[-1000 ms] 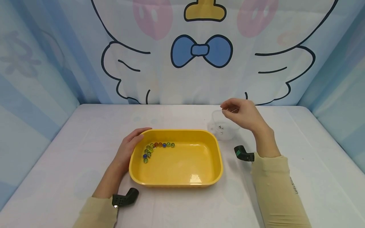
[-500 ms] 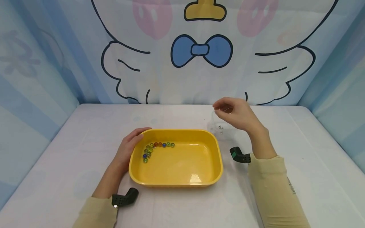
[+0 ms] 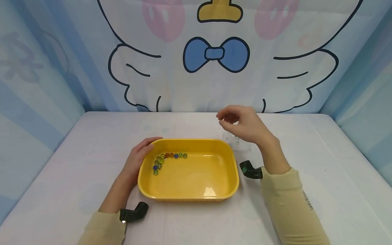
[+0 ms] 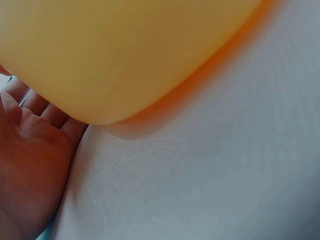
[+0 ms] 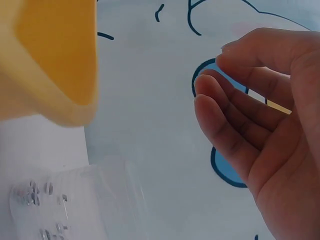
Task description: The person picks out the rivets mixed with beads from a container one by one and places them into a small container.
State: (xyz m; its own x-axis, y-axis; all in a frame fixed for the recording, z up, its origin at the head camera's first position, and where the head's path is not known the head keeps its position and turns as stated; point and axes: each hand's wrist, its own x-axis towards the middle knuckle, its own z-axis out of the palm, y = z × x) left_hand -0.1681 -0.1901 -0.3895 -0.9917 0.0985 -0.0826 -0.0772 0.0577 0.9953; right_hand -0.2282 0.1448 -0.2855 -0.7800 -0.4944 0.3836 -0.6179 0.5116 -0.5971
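Observation:
A yellow tray point(image 3: 214, 190) sits mid-table with several coloured marbles point(image 3: 166, 159) lying in its far left corner. My left hand point(image 3: 144, 149) rests against the tray's left wall point(image 4: 125, 50), palm point(image 4: 30, 165) and fairly straight fingers on the outside, thumb by the rim. My right hand point(image 3: 222, 119) hovers above the table beyond the tray's far right corner, fingers loosely bent and holding nothing point(image 5: 220, 65). Below and behind it stands a clear plastic cup point(image 3: 233, 139), mostly hidden in the head view; small shiny bits lie in its bottom point(image 5: 75, 205).
A white cloth covers the table point(image 3: 306, 146). A cartoon-printed backdrop point(image 3: 214, 54) closes the far side, and blue curtain walls stand left and right. The tray's corner point(image 5: 55, 60) shows in the right wrist view.
My right hand has drifted left, from over the clear cup toward the tray's far right corner. The left hand, tray and marbles have stayed put.

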